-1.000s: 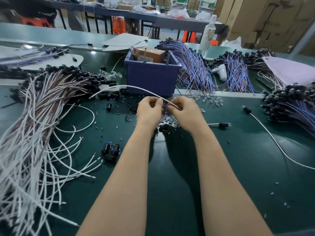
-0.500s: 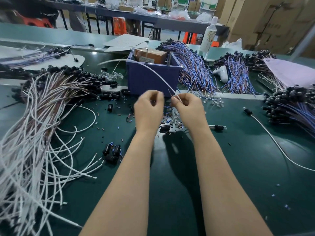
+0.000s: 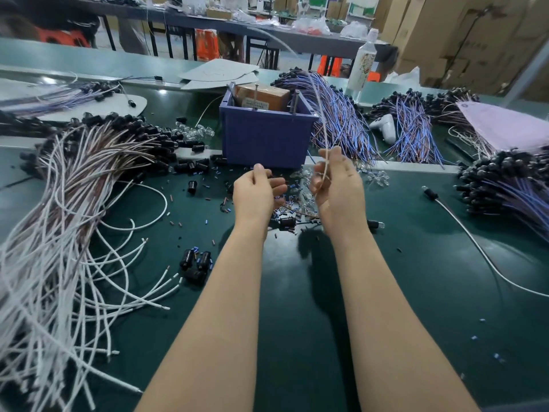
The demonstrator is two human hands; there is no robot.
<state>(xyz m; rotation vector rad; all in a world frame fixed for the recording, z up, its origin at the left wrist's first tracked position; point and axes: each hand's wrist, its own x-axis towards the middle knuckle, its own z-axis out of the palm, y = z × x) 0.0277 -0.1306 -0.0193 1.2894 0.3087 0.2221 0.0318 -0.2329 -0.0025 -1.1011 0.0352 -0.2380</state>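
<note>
While both forearms stretch out over the green tabletop (image 3: 416, 292), a big sheaf of bare white wires (image 3: 44, 263) lies close on the left, far too many to count, and by my reading these are what is left to do. Just beside the left forearm sit three black sockets (image 3: 196, 263), touching one another.

Further out, the right hand (image 3: 338, 188) pinches one white wire (image 3: 326, 138) between thumb and curled fingers. This wire stands almost upright from the grip and arcs away above. The left hand (image 3: 255, 191) is apart from it, with fingers loosely curled; whether it holds some small part I cannot tell. Between and under the hands lies a scatter of small parts (image 3: 294, 200), blue, brown and clear, uncountable.

To the right, one capped lead (image 3: 475, 248) lies alone.

Beyond the hands stands one blue bin (image 3: 267, 135) holding a brown box. Around it I count four heaps of capped wires (image 3: 341, 114): one left, three right. That suggests much is done already, though the wire in hand looks not yet fitted. Furthest stands one bottle (image 3: 364, 63).
</note>
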